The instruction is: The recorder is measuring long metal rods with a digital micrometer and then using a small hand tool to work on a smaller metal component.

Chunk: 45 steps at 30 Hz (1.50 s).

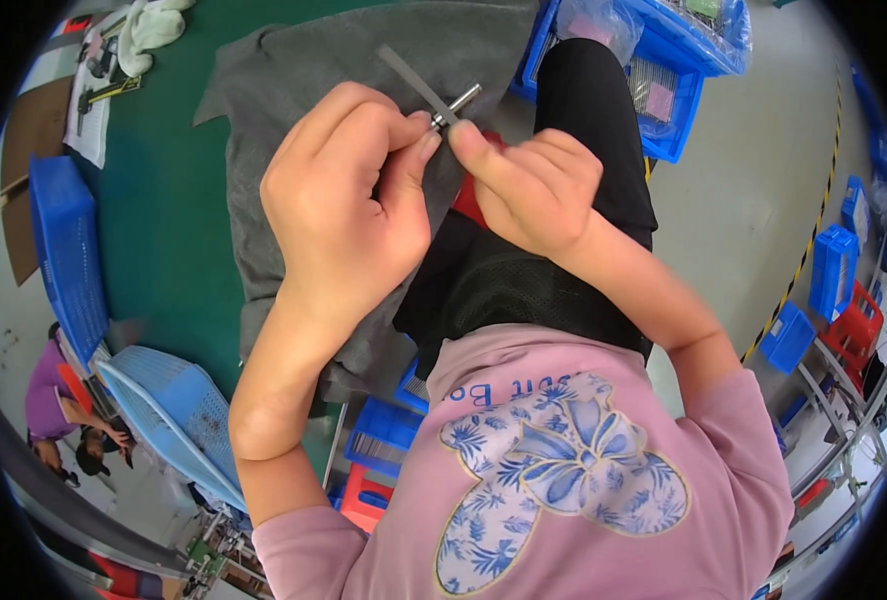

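My left hand is closed, thumb and forefinger pinching a small shiny metal pin that points up to the right. My right hand is curled around a flat grey file, its thumb pressed along the near end. The file lies across the pin, touching or nearly touching it close to the left fingertips. Both hands are above a dark grey cloth spread over the green tabletop. What the right fingers cover cannot be made out. Something red shows below the right hand.
Blue bins with bagged parts stand beyond my right knee. Along the table's left side are a blue crate and a light blue basket. Tools and a white glove lie far left. Another person bends at the left.
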### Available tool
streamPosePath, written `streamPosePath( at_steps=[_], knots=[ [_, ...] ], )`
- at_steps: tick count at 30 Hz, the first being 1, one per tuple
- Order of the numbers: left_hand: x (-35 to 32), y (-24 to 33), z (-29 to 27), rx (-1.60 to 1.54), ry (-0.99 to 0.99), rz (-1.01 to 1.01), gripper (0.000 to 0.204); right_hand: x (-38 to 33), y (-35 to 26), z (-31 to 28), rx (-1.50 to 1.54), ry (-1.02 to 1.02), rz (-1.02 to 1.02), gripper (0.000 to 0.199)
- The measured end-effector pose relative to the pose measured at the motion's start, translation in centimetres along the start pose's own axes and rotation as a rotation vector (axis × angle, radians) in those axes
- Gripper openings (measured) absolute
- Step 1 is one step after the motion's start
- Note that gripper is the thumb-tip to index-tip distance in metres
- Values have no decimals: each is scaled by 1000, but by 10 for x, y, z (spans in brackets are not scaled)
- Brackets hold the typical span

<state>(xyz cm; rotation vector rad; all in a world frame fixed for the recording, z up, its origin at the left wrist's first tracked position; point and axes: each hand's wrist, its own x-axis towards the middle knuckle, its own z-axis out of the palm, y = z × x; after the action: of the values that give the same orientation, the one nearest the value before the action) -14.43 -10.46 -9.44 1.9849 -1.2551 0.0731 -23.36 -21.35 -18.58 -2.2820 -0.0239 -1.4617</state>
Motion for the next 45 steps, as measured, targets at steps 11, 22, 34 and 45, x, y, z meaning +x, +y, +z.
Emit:
streamPosePath(
  at_steps=[11,22,34,45],
  knots=[
    [-1,0,-3,16,6,6,13,-32,-10,-70,105,-293,99,44],
    [-3,1,-3,-16,20,-4,12,-12,-21,-67,101,-396,170,42],
    [-5,2,3,-49,50,23,13,40,-36,-60,-46,-506,198,41],
    [3,1,-7,-11,32,40,10,56,-28,-41,-11,-439,203,41]
  ],
)
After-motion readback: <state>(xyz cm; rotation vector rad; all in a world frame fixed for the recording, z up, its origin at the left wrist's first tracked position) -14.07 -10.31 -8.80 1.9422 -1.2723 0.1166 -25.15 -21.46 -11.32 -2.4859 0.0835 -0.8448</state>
